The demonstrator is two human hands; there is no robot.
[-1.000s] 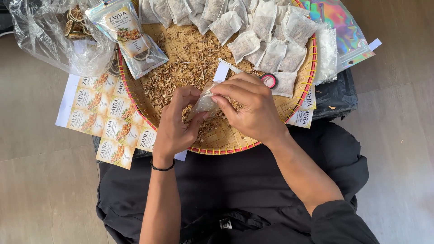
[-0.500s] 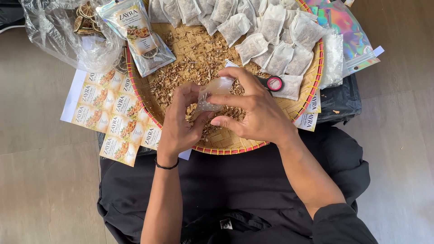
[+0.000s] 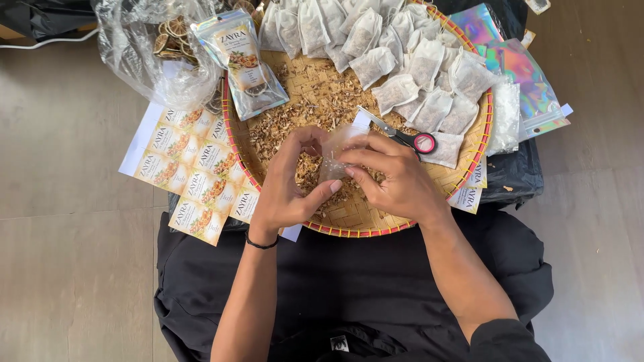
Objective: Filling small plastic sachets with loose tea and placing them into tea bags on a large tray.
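Clear crinkled plastic bag (image 3: 144, 53) at far left, dried citrus slices (image 3: 173, 40) inside, mouth gaping toward the tray so contents stay reachable. Below it a sheet of printed labels (image 3: 184, 177) lies flat on the floor, tucked partly under the tray rim, kept close for sticking later I'd guess. A printed clear pouch (image 3: 245, 64) rests tilted across the rim of the round woven tray (image 3: 349, 224).

Tray sits on the person's black-clothed lap, so loose dried herb bits (image 3: 298, 124) spread on it catch any spill.

Left hand (image 3: 285, 184) is cupped, thumb and fingers pinched on the lower left side of a small translucent filter sachet (image 3: 335, 157). Sachet held upright just above the loose herb at tray centre, some fill visible in its bottom. Right hand (image 3: 396, 177) grips the other side, fingers closed on the upper edge, seemingly holding the mouth steady; whether it is open or being folded, cannot tell. Black band on left wrist.

Just beyond the right hand, scissors (image 3: 402, 136) with a red-ringed handle lie on the tray, within easy reach. A heap of filled white sachets (image 3: 402, 60) is stacked along the far rim, apart from the loose pile. Far right, holographic foil pouches (image 3: 520, 77) lie off the tray.
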